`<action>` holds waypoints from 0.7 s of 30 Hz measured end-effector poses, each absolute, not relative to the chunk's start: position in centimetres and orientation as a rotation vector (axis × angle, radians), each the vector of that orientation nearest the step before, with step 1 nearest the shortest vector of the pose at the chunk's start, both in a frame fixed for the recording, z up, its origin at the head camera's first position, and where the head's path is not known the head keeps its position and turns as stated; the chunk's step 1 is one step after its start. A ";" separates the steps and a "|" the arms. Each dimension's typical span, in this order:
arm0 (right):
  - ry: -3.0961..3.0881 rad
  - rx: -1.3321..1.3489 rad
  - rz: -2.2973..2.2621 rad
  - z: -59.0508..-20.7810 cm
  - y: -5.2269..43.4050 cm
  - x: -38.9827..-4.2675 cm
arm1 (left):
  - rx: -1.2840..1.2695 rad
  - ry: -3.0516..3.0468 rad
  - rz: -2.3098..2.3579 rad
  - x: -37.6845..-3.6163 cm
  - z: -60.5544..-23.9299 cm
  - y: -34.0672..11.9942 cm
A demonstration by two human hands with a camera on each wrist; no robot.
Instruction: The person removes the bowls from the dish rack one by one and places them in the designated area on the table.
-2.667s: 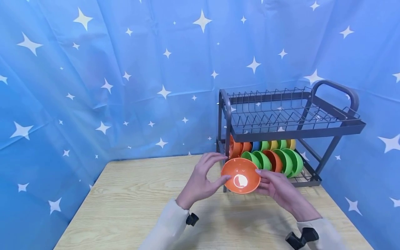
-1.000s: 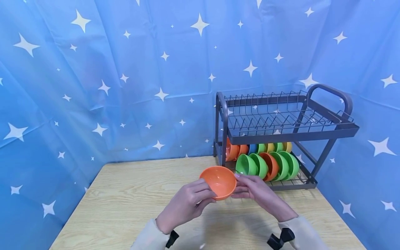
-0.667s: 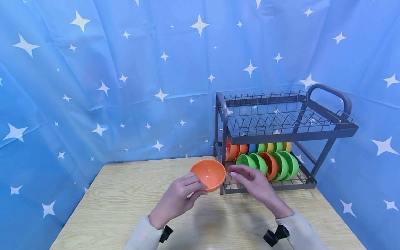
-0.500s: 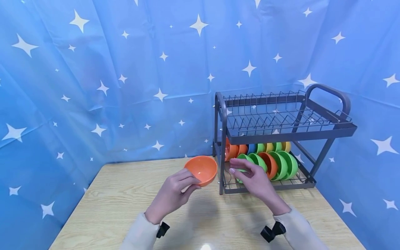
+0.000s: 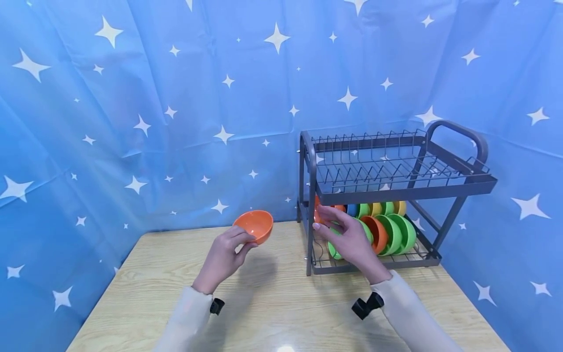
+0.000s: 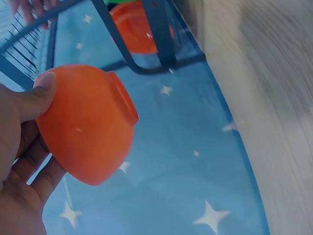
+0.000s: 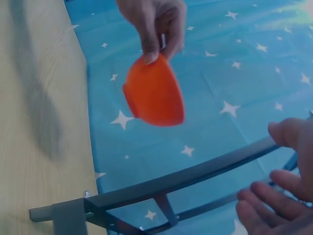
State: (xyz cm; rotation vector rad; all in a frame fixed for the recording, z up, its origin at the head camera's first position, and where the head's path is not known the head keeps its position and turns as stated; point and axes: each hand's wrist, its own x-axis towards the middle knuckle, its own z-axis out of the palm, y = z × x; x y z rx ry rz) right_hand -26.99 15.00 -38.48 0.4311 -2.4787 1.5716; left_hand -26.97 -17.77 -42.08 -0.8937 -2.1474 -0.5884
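Observation:
My left hand (image 5: pixel 224 254) holds an orange bowl (image 5: pixel 253 225) by its rim, thumb on the outside, above the wooden table (image 5: pixel 264 293); the same bowl (image 6: pixel 85 125) fills the left wrist view and the bowl (image 7: pixel 154 93) shows in the right wrist view. My right hand (image 5: pixel 345 237) is open, fingers spread, at the left front of the lower shelf of the grey dish rack (image 5: pixel 396 188). It holds nothing and covers part of a green bowl (image 5: pixel 334 249). The right hand's fingers (image 7: pixel 288 134) lie beside the rack's bar.
The rack's lower shelf carries several orange, green, yellow and blue bowls (image 5: pixel 387 230) on edge. Its top shelf (image 5: pixel 378 161) is bare wire. Blue star-patterned cloth (image 5: pixel 154 107) hangs behind and on both sides of the table.
The orange bowl passed from both hands to the left hand alone and moved left, away from the rack. The right hand let go and reached up to the lower shelf.

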 end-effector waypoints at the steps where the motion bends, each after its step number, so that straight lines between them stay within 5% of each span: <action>1: -2.478 0.429 1.569 -38.3 14.9 -27.1 | -0.868 -2.160 -0.578 -27.3 -42.2 -18.1; 21: -2.522 0.295 1.578 -36.8 13.1 -29.2 | -0.494 -2.416 -0.590 -32.6 -45.0 -23.7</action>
